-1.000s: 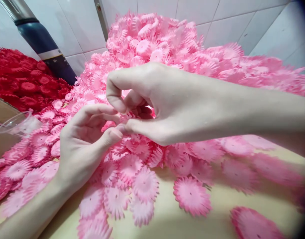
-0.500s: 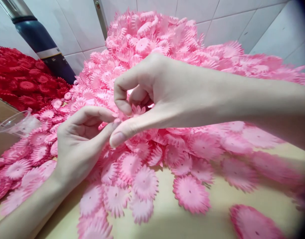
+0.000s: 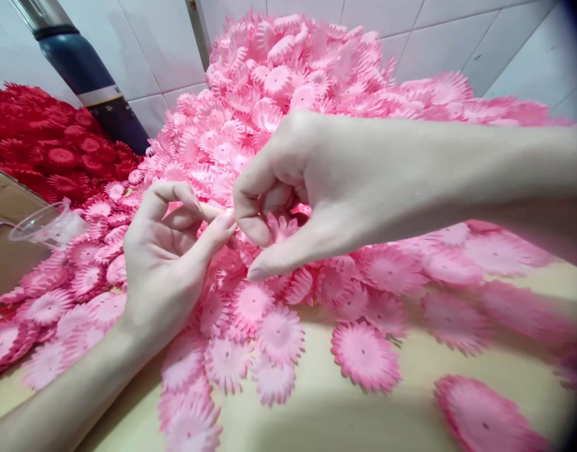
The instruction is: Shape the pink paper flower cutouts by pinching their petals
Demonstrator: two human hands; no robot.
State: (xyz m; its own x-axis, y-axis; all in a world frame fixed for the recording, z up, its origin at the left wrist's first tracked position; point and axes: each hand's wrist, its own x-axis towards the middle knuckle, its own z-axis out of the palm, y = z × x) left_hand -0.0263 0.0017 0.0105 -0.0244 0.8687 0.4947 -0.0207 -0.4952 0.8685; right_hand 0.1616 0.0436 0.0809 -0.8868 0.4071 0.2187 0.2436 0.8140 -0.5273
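Observation:
My right hand (image 3: 311, 182) reaches in from the right, its thumb and curled fingers closed on a small pink fabric petal piece (image 3: 283, 227) with a notched edge. Facing it, my left hand (image 3: 170, 251) comes up from the lower left. Its thumb and a finger pinch together close by my right fingertips, and what lies between them is too small to make out. Behind and beneath both hands spreads a big heap of pink fringed petal discs (image 3: 288, 81), many with a small hole in the middle.
Single petal discs (image 3: 366, 356) lie about the pale tabletop (image 3: 316, 414) in front. On the left are a red petal heap (image 3: 48, 144), a dark blue bottle (image 3: 88, 78), a clear plastic cup (image 3: 48, 226) and a cardboard box (image 3: 10, 207). White wall tiles (image 3: 443, 44) stand behind.
Both hands sit a little farther right in view, and the whole scene has shifted slightly. My left index finger has lifted and bent, and my fingertips are slightly farther apart from the right thumb.

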